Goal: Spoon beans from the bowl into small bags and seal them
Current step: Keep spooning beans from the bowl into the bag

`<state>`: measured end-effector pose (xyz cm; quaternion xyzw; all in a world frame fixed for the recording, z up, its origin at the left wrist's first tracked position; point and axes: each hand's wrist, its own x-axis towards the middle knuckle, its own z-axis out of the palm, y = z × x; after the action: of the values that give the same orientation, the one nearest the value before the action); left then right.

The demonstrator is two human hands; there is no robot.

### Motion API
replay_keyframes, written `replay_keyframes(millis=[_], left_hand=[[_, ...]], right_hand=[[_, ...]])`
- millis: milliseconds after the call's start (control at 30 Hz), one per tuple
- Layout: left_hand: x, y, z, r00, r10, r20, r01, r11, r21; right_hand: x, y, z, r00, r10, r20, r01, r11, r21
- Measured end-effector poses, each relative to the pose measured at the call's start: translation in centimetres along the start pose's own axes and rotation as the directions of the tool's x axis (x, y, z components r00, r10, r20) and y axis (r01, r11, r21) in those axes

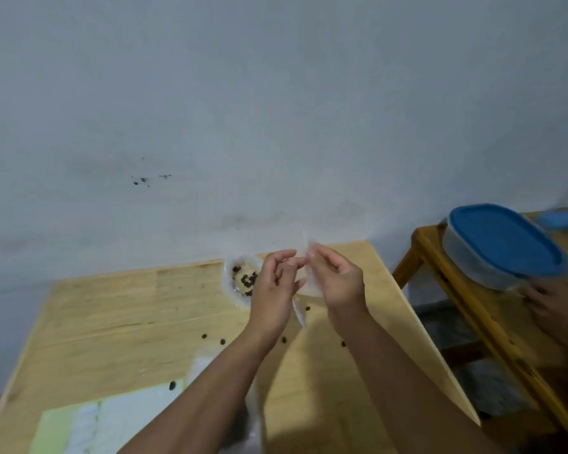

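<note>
Above the far part of the wooden table (112, 326), both my hands hold one small clear plastic bag (305, 257). My left hand (273, 290) pinches its edge from the left and my right hand (338, 280) pinches it from the right, fingertips nearly meeting. Behind my left hand sits a filled clear bag (243, 278) of pale and dark beans, partly hidden. A few dark beans (204, 336) lie scattered on the table. No bowl or spoon can be made out.
A clear container with a blue lid (502, 244) is held by another person's hand (551, 306) over a second wooden table (473, 309) at the right. Pale green and white sheets (112, 421) lie near the front left. A grey wall stands just behind the table.
</note>
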<state>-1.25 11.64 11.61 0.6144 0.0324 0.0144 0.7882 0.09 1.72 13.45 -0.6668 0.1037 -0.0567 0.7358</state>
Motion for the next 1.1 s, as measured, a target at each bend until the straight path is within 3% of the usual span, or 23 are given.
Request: replay_keyframes(millis=[167, 367, 833, 1100], left_hand=[[0.2, 1.8, -4.9, 0.986, -0.035, -0.163, 0.023, 0.997, -0.074], [-0.2, 2.5, -9.0, 0.956, -0.012, -0.292, 0.000, 0.999, -0.042], [0.5, 3.6, -10.6, 0.946, -0.001, -0.325, -0.036, 0.994, -0.108], [0.9, 3.5, -10.6, 0.953, -0.028, -0.300, -0.014, 0.991, -0.135]], right_hand=[[-1.1, 0.5, 3.9, 0.950, 0.035, 0.311, -0.031, 0.999, -0.017], [-1.9, 0.2, 7.0, 0.861, 0.008, 0.509, 0.082, 0.985, -0.153], [-1.3, -0.3, 8.9, 0.799, -0.002, 0.602, 0.111, 0.983, -0.144], [-0.8, -0.1, 8.9, 0.825, 0.001, 0.565, 0.080, 0.990, -0.118]])
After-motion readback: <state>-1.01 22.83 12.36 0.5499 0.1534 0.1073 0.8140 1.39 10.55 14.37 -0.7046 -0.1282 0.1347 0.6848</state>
